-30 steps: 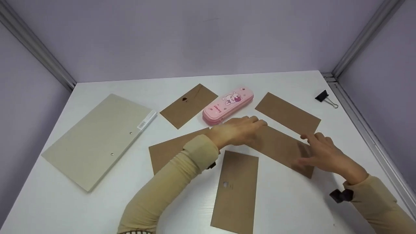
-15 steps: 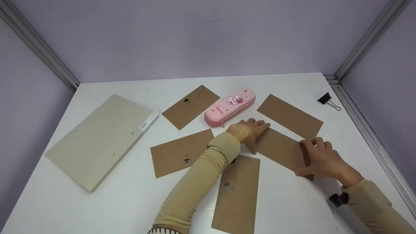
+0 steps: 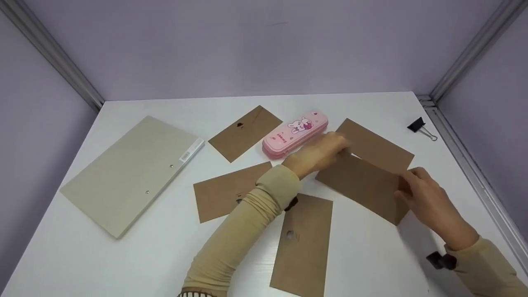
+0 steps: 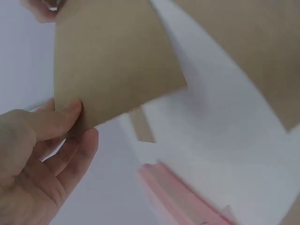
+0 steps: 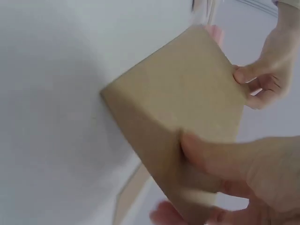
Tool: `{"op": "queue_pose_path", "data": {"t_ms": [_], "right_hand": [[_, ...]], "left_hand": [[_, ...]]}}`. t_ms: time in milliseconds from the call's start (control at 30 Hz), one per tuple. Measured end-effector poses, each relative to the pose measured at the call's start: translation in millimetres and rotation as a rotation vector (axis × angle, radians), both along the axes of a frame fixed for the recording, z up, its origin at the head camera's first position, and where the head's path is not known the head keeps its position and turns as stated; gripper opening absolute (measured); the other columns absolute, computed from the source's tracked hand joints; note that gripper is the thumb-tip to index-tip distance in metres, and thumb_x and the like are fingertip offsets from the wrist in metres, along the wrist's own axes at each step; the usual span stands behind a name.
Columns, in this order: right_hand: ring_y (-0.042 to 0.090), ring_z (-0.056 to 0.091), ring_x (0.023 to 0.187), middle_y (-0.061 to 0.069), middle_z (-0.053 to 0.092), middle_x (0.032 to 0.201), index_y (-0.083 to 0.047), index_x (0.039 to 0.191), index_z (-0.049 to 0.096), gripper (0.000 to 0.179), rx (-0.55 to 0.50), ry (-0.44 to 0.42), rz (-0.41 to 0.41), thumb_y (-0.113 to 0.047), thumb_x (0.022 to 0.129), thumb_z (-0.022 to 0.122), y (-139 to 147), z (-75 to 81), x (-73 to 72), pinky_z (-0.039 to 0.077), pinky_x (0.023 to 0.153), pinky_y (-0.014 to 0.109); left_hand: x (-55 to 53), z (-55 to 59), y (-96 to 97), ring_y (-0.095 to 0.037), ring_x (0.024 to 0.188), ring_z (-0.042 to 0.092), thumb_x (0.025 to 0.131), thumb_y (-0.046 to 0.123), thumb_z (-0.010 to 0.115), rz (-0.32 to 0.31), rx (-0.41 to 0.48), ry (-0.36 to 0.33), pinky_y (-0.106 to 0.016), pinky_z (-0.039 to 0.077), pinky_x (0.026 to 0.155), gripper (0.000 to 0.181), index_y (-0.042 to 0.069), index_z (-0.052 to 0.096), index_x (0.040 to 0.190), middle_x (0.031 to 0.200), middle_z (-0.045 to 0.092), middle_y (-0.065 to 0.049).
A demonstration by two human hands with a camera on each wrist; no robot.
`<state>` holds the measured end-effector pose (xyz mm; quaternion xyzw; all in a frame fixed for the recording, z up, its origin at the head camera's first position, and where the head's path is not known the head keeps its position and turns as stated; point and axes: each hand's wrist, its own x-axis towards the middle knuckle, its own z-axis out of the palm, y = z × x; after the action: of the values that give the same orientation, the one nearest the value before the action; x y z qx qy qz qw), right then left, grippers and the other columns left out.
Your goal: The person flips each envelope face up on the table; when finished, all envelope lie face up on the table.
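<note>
A brown paper envelope [image 3: 363,185] is lifted off the table between the two hands, tilted, with its far edge raised. My left hand [image 3: 319,152] pinches its far left corner between thumb and fingers, as the left wrist view shows. At the other end my right hand [image 3: 427,200] pinches the short edge, with the thumb on top of the paper [image 5: 187,89] and fingers beneath. Partly covered behind it lies another brown envelope [image 3: 377,144]. A pink pencil case [image 3: 295,134] with a rabbit print lies just beyond the left hand.
More brown envelopes lie flat: one at the back [image 3: 245,134], one left of the left forearm [image 3: 222,194], and one at the front [image 3: 303,247]. A grey-beige folder [image 3: 132,177] lies at left. A black binder clip [image 3: 416,124] sits near the right edge. Purple panels surround the table.
Both hands have closed on the envelope and lifted it from the table. The left hand has moved up and away, and the envelope now overlaps the one behind it.
</note>
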<state>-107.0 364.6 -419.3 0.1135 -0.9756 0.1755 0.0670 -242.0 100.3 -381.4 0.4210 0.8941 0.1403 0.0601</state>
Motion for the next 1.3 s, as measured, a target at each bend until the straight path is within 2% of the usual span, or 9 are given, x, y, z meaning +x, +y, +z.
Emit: {"op": "queue_pose_path", "data": {"t_ms": [167, 300, 500, 633, 733, 867, 1000, 1100, 1300], "right_hand": [[0.045, 0.076, 0.093, 0.028, 0.076, 0.112, 0.004, 0.109, 0.073, 0.026, -0.021, 0.232, 0.057, 0.016, 0.086, 0.073, -2.4, 23.1, 8.6, 0.06, 0.071, 0.056], [0.051, 0.074, 0.102, 0.031, 0.073, 0.124, 0.004, 0.126, 0.069, 0.045, 0.003, 0.32, 0.131, 0.023, 0.086, 0.068, -7.1, 31.4, 16.2, 0.059, 0.077, 0.059], [0.053, 0.073, 0.1, 0.035, 0.069, 0.128, 0.003, 0.142, 0.056, 0.065, 0.076, 0.19, 0.196, 0.029, 0.083, 0.061, -21.2, 21.6, 24.5, 0.061, 0.075, 0.058], [0.054, 0.072, 0.106, 0.037, 0.063, 0.137, 0.008, 0.142, 0.057, 0.055, 0.156, 0.061, 0.225, 0.022, 0.089, 0.06, -29.5, 7.9, 23.2, 0.062, 0.078, 0.057], [0.052, 0.07, 0.115, 0.034, 0.062, 0.141, 0.01, 0.142, 0.057, 0.051, 0.214, 0.007, 0.261, 0.017, 0.092, 0.061, -32.4, -0.7, 22.3, 0.062, 0.082, 0.056], [0.049, 0.07, 0.114, 0.026, 0.064, 0.14, 0.009, 0.141, 0.058, 0.047, 0.286, -0.028, 0.291, 0.011, 0.094, 0.065, -34.3, -9.7, 22.7, 0.063, 0.08, 0.054], [0.05, 0.066, 0.118, 0.025, 0.063, 0.139, 0.005, 0.14, 0.059, 0.046, 0.309, -0.095, 0.274, 0.007, 0.095, 0.067, -34.7, -18.0, 23.8, 0.061, 0.082, 0.058], [0.051, 0.063, 0.121, 0.027, 0.062, 0.141, 0.004, 0.141, 0.059, 0.049, 0.299, -0.121, 0.27, 0.0, 0.095, 0.072, -33.1, -21.4, 23.7, 0.06, 0.085, 0.059], [0.033, 0.069, 0.104, 0.018, 0.065, 0.131, 0.0, 0.133, 0.065, 0.045, 0.265, -0.207, 0.294, -0.017, 0.094, 0.078, -30.2, -4.3, 1.6, 0.06, 0.076, 0.048]], "left_hand": [[11.0, 27.0, -13.4, -0.01, 0.1, 0.069, 0.1, -0.004, 0.059, 0.024, 0.17, 0.053, -0.026, 0.056, 0.088, 0.027, 0.014, 0.078, 0.106, 0.108, 0.078, 0.003], [18.2, 34.6, -22.2, -0.012, 0.104, 0.075, 0.104, 0.003, 0.06, 0.049, 0.176, 0.075, -0.029, 0.06, 0.091, 0.021, 0.014, 0.077, 0.108, 0.111, 0.081, 0.003], [16.6, 14.5, -26.4, -0.014, 0.1, 0.073, 0.104, 0.001, 0.057, 0.052, 0.049, 0.071, -0.029, 0.059, 0.088, 0.02, 0.011, 0.073, 0.111, 0.11, 0.08, -0.001], [14.9, -5.8, -26.0, -0.015, 0.101, 0.072, 0.102, 0.0, 0.059, 0.029, -0.116, 0.064, -0.03, 0.058, 0.09, 0.022, 0.013, 0.073, 0.113, 0.112, 0.078, -0.002], [15.8, -16.0, -25.1, -0.015, 0.099, 0.067, 0.102, 0.004, 0.063, 0.006, -0.201, 0.005, -0.032, 0.057, 0.091, 0.015, 0.012, 0.073, 0.111, 0.112, 0.076, -0.003], [17.2, -25.2, -21.8, -0.014, 0.089, 0.053, 0.1, 0.002, 0.064, -0.033, -0.247, -0.045, -0.028, 0.05, 0.082, 0.011, 0.009, 0.07, 0.094, 0.099, 0.068, -0.002], [21.2, -35.5, -22.2, -0.016, 0.104, 0.061, 0.103, 0.003, 0.061, -0.043, -0.283, -0.069, -0.027, 0.052, 0.093, 0.016, 0.012, 0.073, 0.107, 0.113, 0.068, -0.002], [24.2, -37.4, -25.1, -0.021, 0.128, 0.06, 0.106, 0.008, 0.059, -0.036, -0.321, -0.105, -0.033, 0.05, 0.112, 0.032, 0.018, 0.068, 0.135, 0.139, 0.064, -0.003], [9.2, -22.5, -20.8, -0.022, 0.132, 0.057, 0.11, 0.021, 0.054, -0.057, -0.329, -0.197, -0.037, 0.047, 0.116, 0.033, 0.017, 0.063, 0.141, 0.144, 0.06, -0.005]]}}
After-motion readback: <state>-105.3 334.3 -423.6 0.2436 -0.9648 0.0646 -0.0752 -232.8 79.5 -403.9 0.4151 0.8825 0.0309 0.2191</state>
